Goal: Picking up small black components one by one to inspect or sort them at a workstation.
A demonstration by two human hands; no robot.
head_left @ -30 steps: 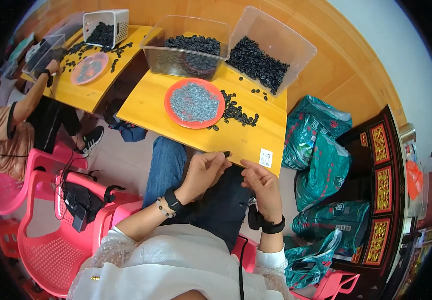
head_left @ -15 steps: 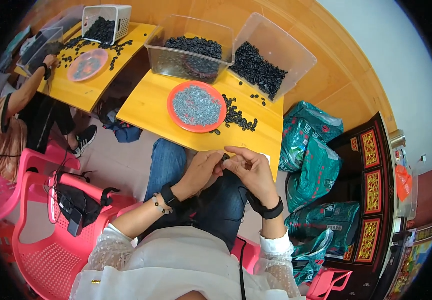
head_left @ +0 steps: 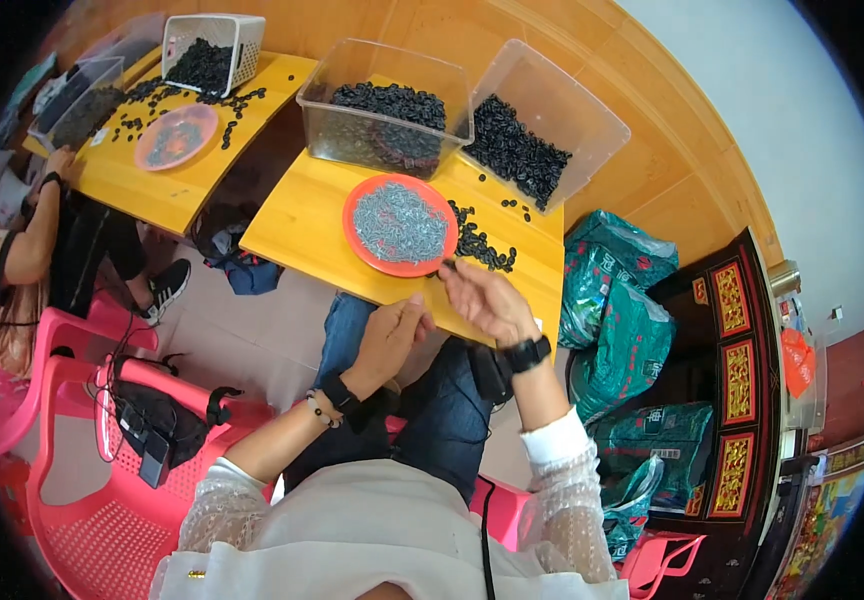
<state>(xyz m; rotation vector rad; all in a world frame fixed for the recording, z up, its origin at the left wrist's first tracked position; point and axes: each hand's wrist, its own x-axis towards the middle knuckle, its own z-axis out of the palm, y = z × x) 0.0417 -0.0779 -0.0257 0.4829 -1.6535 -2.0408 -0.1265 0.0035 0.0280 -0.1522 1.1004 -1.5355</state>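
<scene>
My right hand [head_left: 492,303] is over the near edge of the yellow table, slightly blurred, its fingertips closed at a small black oval piece [head_left: 446,268] beside the plate. Below the table edge, above my lap, my left hand [head_left: 390,342] has its thumb and fingers pressed together. Whatever it may hold is hidden. A red-orange plate [head_left: 353,240] heaped with small silvery metal pins stands just beyond my hands. More black oval pieces [head_left: 484,248] lie scattered to its right.
Behind the plate stand a clear bin [head_left: 327,135] of black pieces and a tilted clear bin [head_left: 592,130]. Green bags [head_left: 627,340] stand at the right. A co-worker's arm [head_left: 42,225] rests at another yellow table [head_left: 167,195] on the left, near a pink chair [head_left: 102,500].
My hands have parted from where they worked together on a black piece. The right one has reached forward to the plate's edge; the left has moved slightly left. The co-worker's hand has drawn back.
</scene>
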